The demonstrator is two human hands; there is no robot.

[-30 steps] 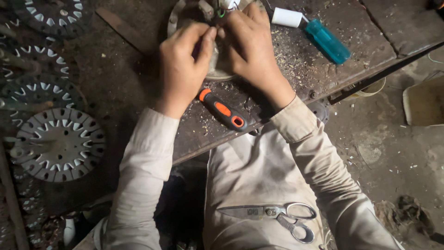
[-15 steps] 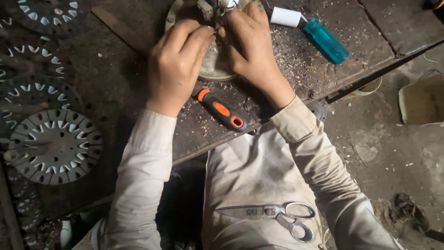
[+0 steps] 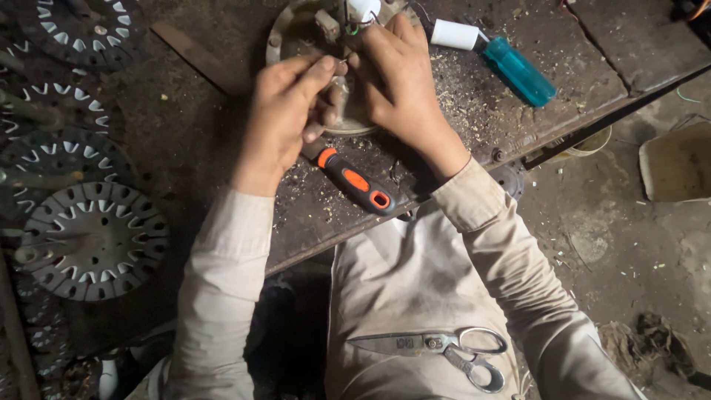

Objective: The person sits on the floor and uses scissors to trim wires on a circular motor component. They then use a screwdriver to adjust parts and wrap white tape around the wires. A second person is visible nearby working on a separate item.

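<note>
Both hands work at a round grey metal part (image 3: 285,33) on a dirty wooden bench (image 3: 222,148). My left hand (image 3: 285,118) curls its fingers at the part's near rim, pinching something small that the fingers hide. My right hand (image 3: 400,89) rests on the part, fingers bent near thin wires and a white piece (image 3: 363,9) at the top edge. A screwdriver with an orange and black handle (image 3: 355,181) lies on the bench just below the hands.
A blue-handled tool with a white end (image 3: 503,63) lies at the right. Several slotted round metal discs (image 3: 92,241) are stacked at the left. Scissors (image 3: 437,348) rest on my lap. A shallow bowl (image 3: 589,141) and a tray (image 3: 678,163) sit on the floor.
The view has shifted slightly. My hands stay on the round part, the fingers having shifted a little against each other.
</note>
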